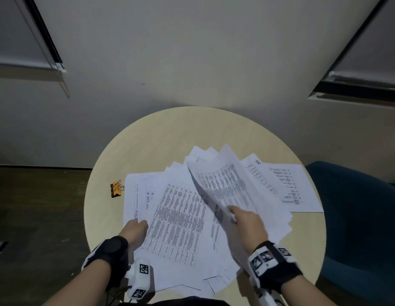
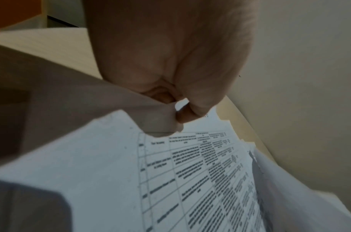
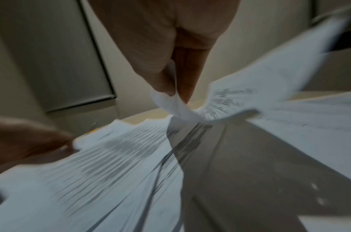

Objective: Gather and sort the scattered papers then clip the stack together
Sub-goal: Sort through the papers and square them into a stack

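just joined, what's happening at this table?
A person is going through a paper pile fanned out over a round table. The right hand pinches a lifted sheet by its near edge; the sheet curls up off the pile. The left hand pinches paper at the pile's left edge. An orange binder clip lies on the table left of the papers, untouched.

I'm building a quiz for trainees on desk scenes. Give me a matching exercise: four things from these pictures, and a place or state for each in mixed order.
1. binder clip
2. lifted sheet
3. chair
4. left hand

A. dark blue, right of the table
B. pinched by the right hand
C. grips the left edge of the papers
D. on the table, left of the papers

Pairs: 1-D, 2-B, 3-A, 4-C
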The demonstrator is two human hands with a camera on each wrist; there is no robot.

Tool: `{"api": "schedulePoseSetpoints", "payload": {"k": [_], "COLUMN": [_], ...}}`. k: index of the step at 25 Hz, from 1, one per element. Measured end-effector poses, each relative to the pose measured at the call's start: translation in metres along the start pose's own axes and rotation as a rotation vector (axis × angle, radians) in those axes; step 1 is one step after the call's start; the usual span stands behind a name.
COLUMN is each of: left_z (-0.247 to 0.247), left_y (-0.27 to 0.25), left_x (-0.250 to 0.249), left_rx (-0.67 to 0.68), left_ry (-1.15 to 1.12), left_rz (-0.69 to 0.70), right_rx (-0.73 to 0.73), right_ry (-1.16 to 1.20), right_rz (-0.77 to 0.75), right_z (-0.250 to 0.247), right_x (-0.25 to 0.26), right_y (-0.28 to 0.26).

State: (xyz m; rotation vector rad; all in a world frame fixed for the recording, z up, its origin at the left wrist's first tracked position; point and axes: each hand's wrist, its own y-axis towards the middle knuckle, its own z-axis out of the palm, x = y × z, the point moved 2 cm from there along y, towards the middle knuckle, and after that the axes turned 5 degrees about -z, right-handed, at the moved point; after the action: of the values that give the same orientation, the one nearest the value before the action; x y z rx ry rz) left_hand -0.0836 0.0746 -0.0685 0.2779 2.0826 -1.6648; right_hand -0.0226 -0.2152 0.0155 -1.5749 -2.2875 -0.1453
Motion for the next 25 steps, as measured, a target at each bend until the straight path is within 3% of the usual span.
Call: {"api": "schedulePoseSetpoints", "payload": {"k": [2, 3, 4, 5, 6, 7, 8, 9, 11, 13, 15, 18, 23, 25], "left_z": [0.003, 0.009, 0.008, 0.009, 0.008, 0.005, 0.003, 0.002, 0.001, 0.001, 0.002, 0.013, 0.014, 0.004], "left_y": [0.0, -0.002, 0.0, 0.005, 0.0, -0.005, -0.008, -0.01, -0.017, -0.018, -0.013, -0.003, 0.018, 0.029], "left_x": [0.002, 0.0, 0.002, 0.007, 0.01, 0.007, 0.011, 0.009, 0.007, 0.004, 0.004, 0.0, -0.008, -0.006], "left_rx": [-0.107, -0.115, -0.223, -0.227, -0.19, -0.123, -0.119, -0.102, -0.078, -0.055, -0.026, 0.032, -0.037, -0.097], "left_ry": [0.173, 0.555, 0.92, 0.884, 0.463, 0.036, -0.075, -0.006, 0.045, 0.065, 0.021, -0.039, 0.17, 0.119], "left_rz": [0.043, 0.097, 0.196, 0.201, 0.067, 0.035, 0.029, 0.074, 0.079, 0.112, 0.175, 0.199, 0.245, 0.22], "right_rx": [0.117, 0.161, 0.202, 0.253, 0.297, 0.337, 0.367, 0.402, 0.39, 0.201, 0.106, 0.238, 0.271, 0.154], "right_ry": [-0.08, -0.123, -0.12, -0.088, -0.081, -0.097, -0.088, -0.042, 0.152, 0.241, 0.131, 0.16, 0.502, 0.446], "right_rz": [-0.149, -0.211, -0.257, -0.288, -0.339, -0.397, -0.441, -0.452, -0.301, -0.038, 0.234, 0.496, 0.272, 0.34], "right_z": [0.031, 0.049, 0.063, 0.076, 0.083, 0.088, 0.089, 0.088, 0.083, 0.079, 0.074, 0.069, 0.089, 0.089], "right_x": [0.031, 0.044, 0.055, 0.065, 0.075, 0.085, 0.093, 0.096, 0.085, 0.052, 0.015, -0.02, 0.0, -0.01], "right_y": [-0.009, -0.009, -0.007, -0.005, -0.005, -0.006, -0.009, -0.011, -0.008, 0.004, 0.017, 0.04, 0.081, 0.092]}}
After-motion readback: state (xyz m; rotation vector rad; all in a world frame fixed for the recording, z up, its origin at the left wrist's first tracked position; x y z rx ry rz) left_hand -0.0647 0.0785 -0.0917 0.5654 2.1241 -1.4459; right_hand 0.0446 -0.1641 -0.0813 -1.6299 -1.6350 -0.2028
